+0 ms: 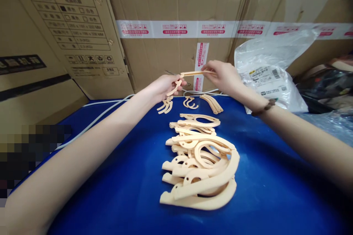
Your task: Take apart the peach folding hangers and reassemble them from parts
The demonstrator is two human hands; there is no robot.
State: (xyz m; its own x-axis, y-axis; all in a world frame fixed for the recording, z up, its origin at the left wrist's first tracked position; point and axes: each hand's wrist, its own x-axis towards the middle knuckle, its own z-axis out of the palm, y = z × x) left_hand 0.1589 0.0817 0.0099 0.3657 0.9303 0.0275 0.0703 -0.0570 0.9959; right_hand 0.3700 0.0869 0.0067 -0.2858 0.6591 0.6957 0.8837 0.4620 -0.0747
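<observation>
Above the far end of the blue table, my left hand (pixel 168 85) pinches a small curved cream plastic hook piece (pixel 174 89). My right hand (pixel 222 76) is closed on one end of a long, slim cream hanger arm (pixel 193 73), whose other end meets the hook piece at my left fingertips. Whether the two parts are joined I cannot tell. Below my hands lie loose hooks (pixel 165 105) at left, more hooks (pixel 190 103) in the middle and a few curved arms (pixel 211 103) at right. A heap of folded cream hangers (pixel 205 189) runs toward me.
The blue table surface (pixel 124 183) backs onto a taped cardboard box (pixel 162 0). A printed carton (pixel 82 25) stands at left. White cables (pixel 102 121) run along the table's edge. At right sits a clear plastic bag (pixel 271 77) with a label.
</observation>
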